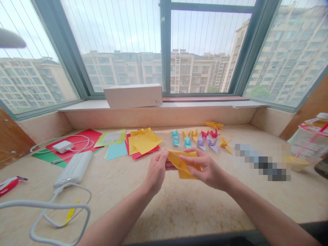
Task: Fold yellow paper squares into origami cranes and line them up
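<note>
- Centre of the action: a folded piece of yellow origami paper point(188, 174) is held between both hands, seemingly clear of the stone countertop point(159, 215), its layers apparently a little parted.
- On the left side, the paper's upper corner is pinched by the left hand point(156, 172), thumb in front, fingers curled behind; a steady anchor, and that pinch is best kept firm but light so the corner isn't crumpled.
- On the other side, the sheet is gripped by the right hand point(210, 170), index finger and thumb laid narrowly across the face; the fingers behind are mostly hidden, so their exact hold cannot be told.
- Now for the finer work: edges should be matched at the pinched corner first, then the crease run outward with even thumb pressure; if the paper is pressed before it is aligned, a skewed fold is risked.
- Should crispness be wanted, the countertop could be used as a backing.
- Just beyond, light-blue paper cranes point(187, 141) and lilac paper cranes point(212, 145) are lined up, near enough to be knocked by a stray knuckle.
- Farther left, loose yellow sheets point(145, 142) are piled over red paper point(138, 155), well placed out of the way.
</note>
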The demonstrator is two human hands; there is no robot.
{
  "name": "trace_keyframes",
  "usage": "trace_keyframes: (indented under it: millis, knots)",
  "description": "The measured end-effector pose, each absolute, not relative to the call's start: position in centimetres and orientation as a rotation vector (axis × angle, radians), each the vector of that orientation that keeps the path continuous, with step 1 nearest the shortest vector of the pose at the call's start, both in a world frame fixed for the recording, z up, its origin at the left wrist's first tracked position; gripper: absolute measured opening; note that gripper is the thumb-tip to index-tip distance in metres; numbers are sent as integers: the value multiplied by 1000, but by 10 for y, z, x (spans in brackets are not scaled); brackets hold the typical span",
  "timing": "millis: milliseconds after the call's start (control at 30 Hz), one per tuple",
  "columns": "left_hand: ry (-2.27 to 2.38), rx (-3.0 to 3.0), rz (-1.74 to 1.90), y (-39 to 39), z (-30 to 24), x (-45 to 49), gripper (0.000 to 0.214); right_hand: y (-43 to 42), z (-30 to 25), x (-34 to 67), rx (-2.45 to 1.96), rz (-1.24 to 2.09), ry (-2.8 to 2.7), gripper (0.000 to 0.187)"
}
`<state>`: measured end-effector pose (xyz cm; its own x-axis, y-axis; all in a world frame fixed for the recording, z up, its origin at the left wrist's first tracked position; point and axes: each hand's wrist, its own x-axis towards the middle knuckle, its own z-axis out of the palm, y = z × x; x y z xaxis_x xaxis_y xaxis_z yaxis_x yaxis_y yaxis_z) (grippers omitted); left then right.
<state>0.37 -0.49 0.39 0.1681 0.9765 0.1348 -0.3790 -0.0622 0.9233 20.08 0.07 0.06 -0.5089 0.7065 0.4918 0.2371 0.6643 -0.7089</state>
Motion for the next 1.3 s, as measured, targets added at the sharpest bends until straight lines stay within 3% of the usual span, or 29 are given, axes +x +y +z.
trace_keyframes:
  millis: [433,733,1300]
  knots:
    - [744,1229,1288,-9,6,3,52,0,-1,200,-727,689,-2044,44]
    - [840,1395,1322,-10,6,5,43,1,-2,200,-705,628,-2091,45]
    - [860,1304,1357,-9,6,5,43,-2,-2,200,-660,595,-2108,48]
